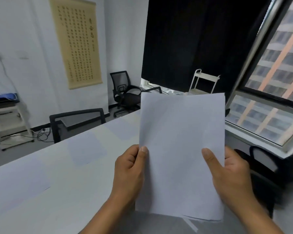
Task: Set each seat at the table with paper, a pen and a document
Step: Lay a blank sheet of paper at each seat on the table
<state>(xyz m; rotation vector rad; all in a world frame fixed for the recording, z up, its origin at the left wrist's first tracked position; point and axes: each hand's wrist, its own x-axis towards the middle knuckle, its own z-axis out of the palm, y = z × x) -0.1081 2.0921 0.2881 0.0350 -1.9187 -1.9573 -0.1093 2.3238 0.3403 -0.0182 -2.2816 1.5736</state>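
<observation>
I hold a stack of white paper sheets (181, 141) upright in front of me, above the white table (61, 191). My left hand (130, 171) pinches the stack's left edge, thumb on the front. My right hand (227, 173) grips the right edge, thumb lying across the front. Single white sheets lie flat on the table: one (86, 149) by the far-side chair, another (22, 179) nearer on the left. I see no pen in this view.
A black chair (76, 122) is tucked in at the table's far side. Another black chair (125, 92) stands near the wall. A dark chair (264, 168) sits at my right by the window. A white cart (205, 81) stands before the black curtain.
</observation>
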